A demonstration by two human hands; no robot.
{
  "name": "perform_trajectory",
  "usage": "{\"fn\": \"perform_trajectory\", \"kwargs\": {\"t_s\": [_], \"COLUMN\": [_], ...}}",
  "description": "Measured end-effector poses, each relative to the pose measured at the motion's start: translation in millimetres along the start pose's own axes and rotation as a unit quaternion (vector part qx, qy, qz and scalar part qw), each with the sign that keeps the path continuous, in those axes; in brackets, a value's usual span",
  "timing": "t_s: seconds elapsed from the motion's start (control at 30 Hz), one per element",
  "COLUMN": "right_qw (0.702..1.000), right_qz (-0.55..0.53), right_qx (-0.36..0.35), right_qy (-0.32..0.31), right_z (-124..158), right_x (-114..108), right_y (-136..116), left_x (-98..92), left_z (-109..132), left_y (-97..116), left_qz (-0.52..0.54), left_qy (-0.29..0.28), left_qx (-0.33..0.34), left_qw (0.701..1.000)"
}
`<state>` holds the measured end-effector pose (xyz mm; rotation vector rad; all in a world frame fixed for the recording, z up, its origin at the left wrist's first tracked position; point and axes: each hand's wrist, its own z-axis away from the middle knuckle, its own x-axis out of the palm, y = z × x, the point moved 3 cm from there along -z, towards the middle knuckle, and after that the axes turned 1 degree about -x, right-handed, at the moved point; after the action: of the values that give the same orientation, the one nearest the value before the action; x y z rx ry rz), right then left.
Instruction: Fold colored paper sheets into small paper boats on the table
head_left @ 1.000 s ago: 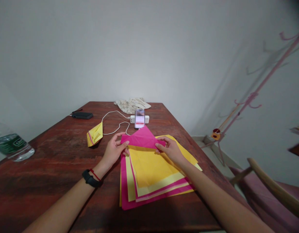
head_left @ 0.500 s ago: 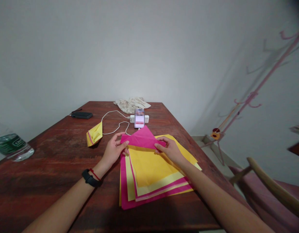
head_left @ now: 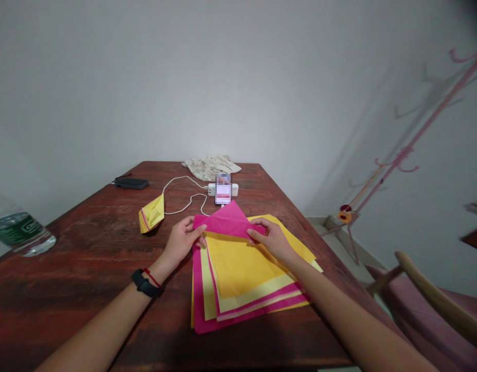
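Both my hands grip a folded piece of pink paper, its peak pointing away from me and its long edge towards me. My left hand pinches the left corner between thumb and fingers. At the right corner my right hand closes its thumb and fingers on the paper. Beneath lies a fanned stack of yellow and pink paper sheets, an orange-yellow one on top. To the left of my left hand stands a folded yellow paper shape with a pink stripe.
A phone leans on a white power bank with white cables, behind the paper. Farther back lies a pale cloth. A dark device and a water bottle are left; a chair and pink coat rack stand right.
Almost nothing differs. The whole view has shifted very slightly, and both hands keep the same hold on the pink paper.
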<state>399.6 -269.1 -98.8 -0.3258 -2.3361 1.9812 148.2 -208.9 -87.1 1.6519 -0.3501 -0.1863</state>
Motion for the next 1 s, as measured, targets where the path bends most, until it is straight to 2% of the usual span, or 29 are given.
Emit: {"fn": "perform_trajectory", "kwargs": {"t_s": [0.2,1.0], "right_qw": [1.0,1.0], "right_qz": [0.007,0.022], "right_qx": [0.004,0.008], "right_qy": [0.012,-0.004], "right_z": [0.9,4.0], "right_x": [1.1,3.8], "right_y": [-2.0,-2.7], "left_x": [-1.0,-0.7], "left_z": [-0.4,0.7], "left_y": [-1.5,-0.7], "left_qz": [-0.006,-0.018], "left_qy": [-0.004,-0.004], "left_qx": [-0.003,-0.009], "left_qw": [1.0,1.0]}}
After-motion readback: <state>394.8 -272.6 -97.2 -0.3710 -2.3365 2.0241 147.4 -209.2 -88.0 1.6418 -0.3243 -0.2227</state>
